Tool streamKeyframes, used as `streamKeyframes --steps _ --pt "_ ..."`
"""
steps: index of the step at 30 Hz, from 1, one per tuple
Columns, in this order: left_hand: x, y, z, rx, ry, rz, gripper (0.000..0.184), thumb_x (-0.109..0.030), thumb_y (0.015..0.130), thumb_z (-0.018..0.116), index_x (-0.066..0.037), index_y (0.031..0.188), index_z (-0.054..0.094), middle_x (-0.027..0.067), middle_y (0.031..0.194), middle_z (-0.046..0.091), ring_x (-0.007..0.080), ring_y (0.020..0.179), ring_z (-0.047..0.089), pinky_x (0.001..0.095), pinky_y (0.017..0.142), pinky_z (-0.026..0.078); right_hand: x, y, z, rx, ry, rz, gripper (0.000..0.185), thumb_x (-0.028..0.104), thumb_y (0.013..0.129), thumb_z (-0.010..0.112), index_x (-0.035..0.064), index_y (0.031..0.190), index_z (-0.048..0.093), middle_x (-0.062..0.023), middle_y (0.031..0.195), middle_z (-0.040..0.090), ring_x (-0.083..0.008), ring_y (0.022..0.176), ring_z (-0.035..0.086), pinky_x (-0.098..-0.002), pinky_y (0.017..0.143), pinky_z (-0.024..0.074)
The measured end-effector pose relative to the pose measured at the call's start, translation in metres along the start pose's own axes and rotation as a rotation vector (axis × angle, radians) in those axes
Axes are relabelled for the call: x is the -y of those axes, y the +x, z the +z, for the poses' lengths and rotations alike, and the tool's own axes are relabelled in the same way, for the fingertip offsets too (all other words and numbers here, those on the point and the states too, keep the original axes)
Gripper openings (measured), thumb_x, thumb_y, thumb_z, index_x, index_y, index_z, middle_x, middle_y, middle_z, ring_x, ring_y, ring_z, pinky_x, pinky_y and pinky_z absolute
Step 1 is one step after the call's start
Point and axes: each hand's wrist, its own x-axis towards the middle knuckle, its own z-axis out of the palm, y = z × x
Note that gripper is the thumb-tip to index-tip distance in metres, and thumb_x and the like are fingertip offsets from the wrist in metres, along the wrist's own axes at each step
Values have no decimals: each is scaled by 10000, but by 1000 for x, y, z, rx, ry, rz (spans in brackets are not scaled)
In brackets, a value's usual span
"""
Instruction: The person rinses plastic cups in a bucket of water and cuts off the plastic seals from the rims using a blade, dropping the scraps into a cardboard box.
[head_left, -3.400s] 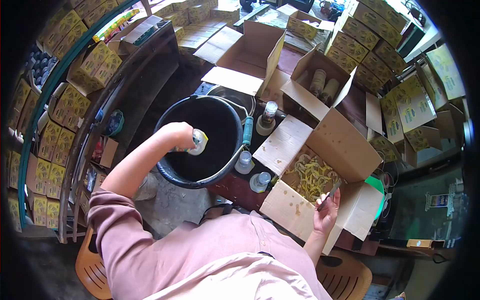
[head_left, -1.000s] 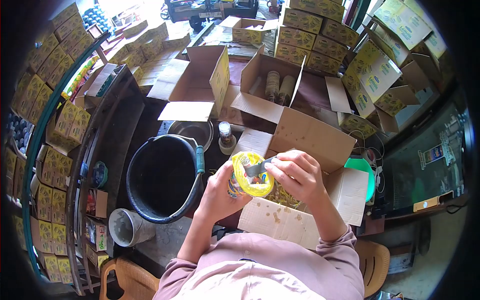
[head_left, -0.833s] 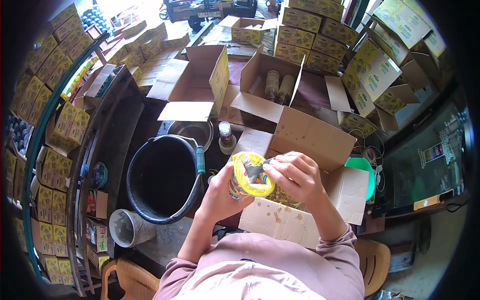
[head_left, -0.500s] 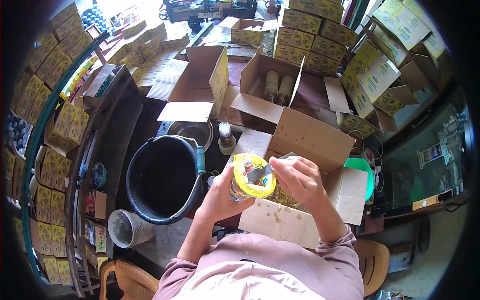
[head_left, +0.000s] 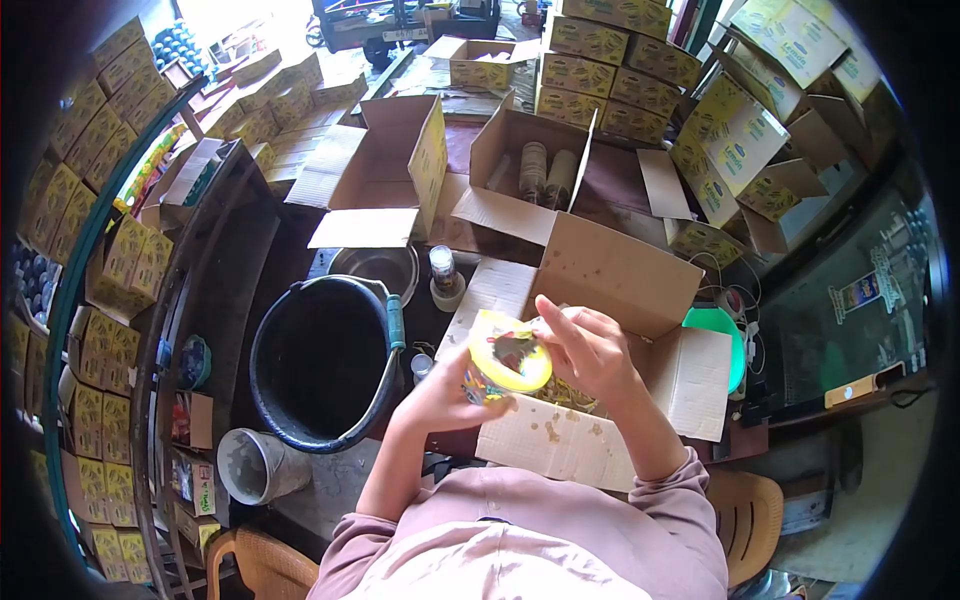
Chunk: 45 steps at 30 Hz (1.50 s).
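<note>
Okay, left hand point(head_left: 445, 398) fingers closed round yellow-rimmed container point(head_left: 530, 372), right hand point(head_left: 592, 352) fingers part-bent by rim, grip unclear; black bucket point(head_left: 322, 362) beside, strips carton point(head_left: 622, 262), cylinders carton point(head_left: 500, 207) on tabletop point(head_left: 618, 180)

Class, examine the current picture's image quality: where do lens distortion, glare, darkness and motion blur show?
Head view: wide-angle distortion bows the teal rail, with black corners; head view: glare washes out the background at upper left; head view: deep shadow hides detail inside the black bucket; head view: the left hand looks smeared, probably by motion.
</note>
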Motion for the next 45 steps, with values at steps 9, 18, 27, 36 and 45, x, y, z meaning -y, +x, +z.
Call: streamKeyframes --steps 9,18,27,36,45 --pt "11 8 8 -2 -284 27 638 -74 621 724 28 1173 420 56 988 567 82 859 534 221 728 444 -6 -10 -12 -9 -50 -3 512 -2 674 691 -21 1159 527 -22 601 525 -130 528 524 -270 507 463" --pt "26 5 5 384 -474 -137 559 -60 680 673 -5 1174 418 51 1009 518 89 887 495 236 741 439 -1 -10 -10 -30 0 -7 543 -12 657 674 -24 1176 515 -17 612 509 -124 536 512 -271 501 449" --pt "36 18 12 653 -939 -64 497 -223 682 689 16 1061 473 90 845 541 140 728 537 248 597 457 -1 -17 -5 29 -12 -85 285 75 573 668 57 858 657 -19 682 541 -132 637 555 -274 552 479" --pt "25 14 4 91 -467 5 740 -130 691 677 9 1295 272 125 1163 444 196 1055 466 344 923 364 -7 -16 -9 49 -179 -61 220 103 575 666 63 790 646 -9 702 527 -140 669 552 -273 589 478" --pt "7 17 29 -320 103 68 647 -66 641 739 1 1176 380 123 1100 505 196 1017 516 317 886 411 -10 -18 -9 63 -242 -85 161 69 594 684 63 749 638 2 695 550 -136 661 555 -261 596 490"
